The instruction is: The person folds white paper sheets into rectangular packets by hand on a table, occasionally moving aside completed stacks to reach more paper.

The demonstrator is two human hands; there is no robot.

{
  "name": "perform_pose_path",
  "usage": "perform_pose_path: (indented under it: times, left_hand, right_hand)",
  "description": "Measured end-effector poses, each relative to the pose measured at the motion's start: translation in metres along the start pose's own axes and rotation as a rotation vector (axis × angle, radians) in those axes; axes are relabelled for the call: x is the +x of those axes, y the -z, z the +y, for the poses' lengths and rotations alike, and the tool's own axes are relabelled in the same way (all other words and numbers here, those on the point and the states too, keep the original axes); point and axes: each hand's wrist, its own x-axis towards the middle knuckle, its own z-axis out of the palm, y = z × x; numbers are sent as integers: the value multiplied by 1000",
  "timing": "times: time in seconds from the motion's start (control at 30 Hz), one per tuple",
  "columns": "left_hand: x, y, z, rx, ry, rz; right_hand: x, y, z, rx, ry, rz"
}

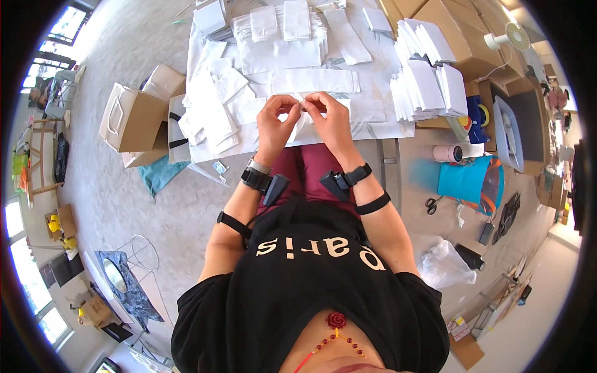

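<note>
A thin white strip (301,129) is held between the hands, over the table cover (398,128); white on white, its outline and material are hard to make out. The left hand (277,121) pinches it, thumb and index fingertip nearly meeting; the right hand (331,121) pinches likewise, the fingertips hiding the gripped part. From the hands, a heap of loose white pieces (214,118) lies at 9 o'clock, stacked white packets (429,87) at 3 o'clock, and a white stack (210,20) at 11 o'clock, cut off above.
</note>
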Motion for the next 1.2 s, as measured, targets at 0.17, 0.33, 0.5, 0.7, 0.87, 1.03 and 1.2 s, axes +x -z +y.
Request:
perform_pose_path:
  times: [0.17, 0.33, 0.5, 0.7, 0.87, 1.03, 1.2]
  left_hand:
    - [-3, 7, 0, 116, -3, -20]
    - [-3, 10, -2, 155, -10, 11]
    - [-4, 11, -8, 61, 25, 55]
    - [-5, 9, -9, 40, 18, 40]
    - [-4, 10, -12, 24, 30, 41]
    - [-4, 11, -9, 57, 30, 3]
    - [-5, 10, -8, 70, 35, 7]
  right_hand:
    - [-1, -2, 1, -64, 41, -23]
    - [-3, -1, 6, -42, 0, -38]
    - [-3, -1, 3, -39, 21, -42]
    - [-4, -4, -8, -56, 47, -61]
    - [-4, -5, -8, -68, 76, -71]
    - [-4, -7, -10, -102, 105, -53]
    - [-1, -10, -10, -126, 133, -24]
